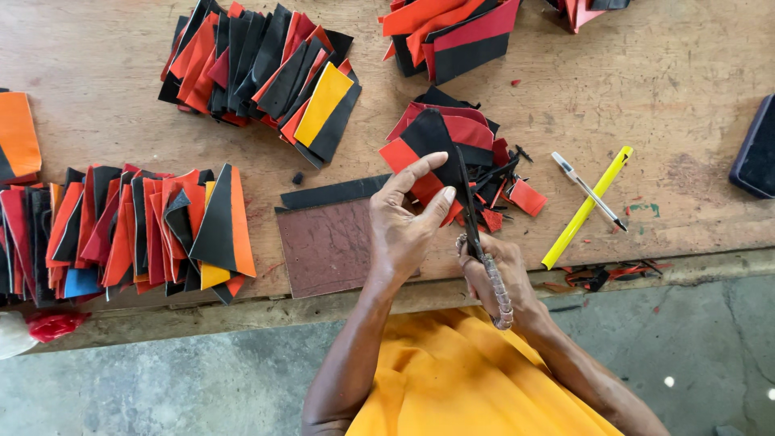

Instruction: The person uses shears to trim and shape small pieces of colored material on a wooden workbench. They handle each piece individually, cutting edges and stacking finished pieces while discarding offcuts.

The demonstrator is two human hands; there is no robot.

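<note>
My left hand (404, 222) pinches a black and red leather piece (424, 145) between thumb and fingers, held above the wooden table (646, 89). My right hand (500, 274) grips a pair of scissors (472, 214) by wrapped handles, blades pointing away from me along the edge of that piece. Under the hands lies a small heap of red and black cut pieces and trimmings (484, 153). A dark red rectangular mat (323, 246) rests on the table beside my left wrist.
Fanned stacks of red, black and orange pieces lie at left (129, 230), upper left (258, 69) and top centre (452, 32). A yellow ruler (585, 208) and a pen (588, 190) lie right of the scissors. A dark flat object (757, 149) sits at the right edge.
</note>
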